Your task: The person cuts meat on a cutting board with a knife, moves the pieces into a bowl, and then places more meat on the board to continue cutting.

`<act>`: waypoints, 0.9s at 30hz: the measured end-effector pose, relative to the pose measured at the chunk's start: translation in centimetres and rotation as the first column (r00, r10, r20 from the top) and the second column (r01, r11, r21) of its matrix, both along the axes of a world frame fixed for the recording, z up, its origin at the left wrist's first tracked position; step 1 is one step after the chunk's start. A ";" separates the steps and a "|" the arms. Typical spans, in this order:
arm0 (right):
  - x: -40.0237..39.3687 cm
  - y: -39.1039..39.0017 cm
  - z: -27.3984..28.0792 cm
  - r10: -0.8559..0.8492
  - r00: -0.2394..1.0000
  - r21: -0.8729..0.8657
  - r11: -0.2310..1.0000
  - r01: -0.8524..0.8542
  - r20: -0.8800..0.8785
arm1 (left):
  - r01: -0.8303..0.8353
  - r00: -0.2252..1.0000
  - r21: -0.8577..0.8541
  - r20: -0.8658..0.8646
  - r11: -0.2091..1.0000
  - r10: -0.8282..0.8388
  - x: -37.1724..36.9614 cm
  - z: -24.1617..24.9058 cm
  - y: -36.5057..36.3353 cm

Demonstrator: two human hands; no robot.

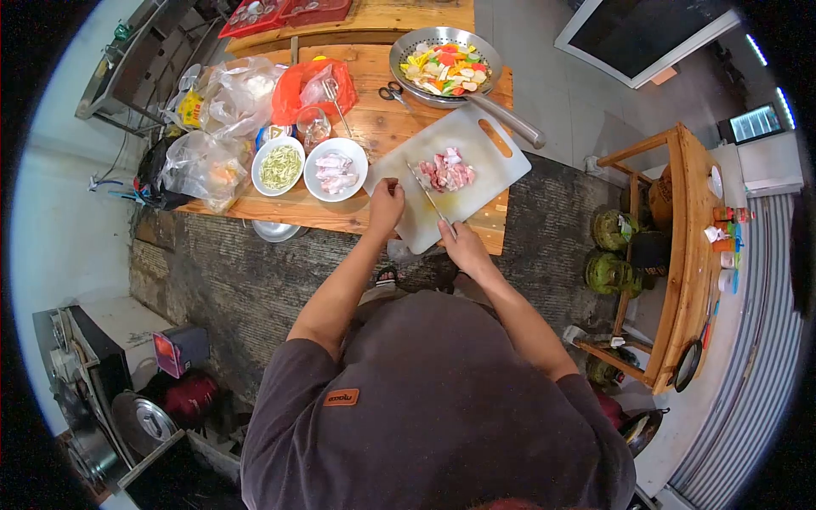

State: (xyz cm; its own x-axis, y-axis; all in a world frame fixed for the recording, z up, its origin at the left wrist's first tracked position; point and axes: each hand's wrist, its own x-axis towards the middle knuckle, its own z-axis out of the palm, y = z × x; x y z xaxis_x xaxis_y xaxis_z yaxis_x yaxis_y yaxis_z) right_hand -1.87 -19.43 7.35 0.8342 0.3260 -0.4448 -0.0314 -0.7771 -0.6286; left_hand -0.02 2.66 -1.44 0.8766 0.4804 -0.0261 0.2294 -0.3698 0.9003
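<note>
My right hand (465, 246) grips a knife (432, 199) by its handle, with the blade lying across the white cutting board (486, 189). Chopped raw meat (449, 171) is heaped beside the blade, on its right. At the board's left edge my left hand (388, 205) is closed, its fingers curled; whatever is in them, if anything, is hidden. To the left of that hand stands a white bowl (364, 174) of pale raw meat pieces (337, 173). Another white bowl (259, 182) beside it contains shredded pale-green pieces (280, 167).
A perforated metal pan (397, 71) with cut vegetables stands behind the board, its handle (514, 123) reaching over the board's corner. Scissors (394, 93), a glass (314, 127), a red plastic bag (293, 95) and clear bags (204, 166) crowd the wooden table (374, 102).
</note>
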 end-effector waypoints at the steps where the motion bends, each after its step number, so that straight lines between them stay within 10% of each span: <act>1: 0.5 0.0 -0.4 -0.002 1.000 -0.003 1.000 0.002 0.004 | 0.017 1.000 0.000 -0.019 1.000 -0.017 -0.2 -0.1 0.2; 27: 4.1 -1.8 0.1 -0.199 0.975 -0.100 0.973 0.208 0.095 | 0.160 0.982 0.140 -0.123 0.977 -0.143 -0.9 -0.5 0.7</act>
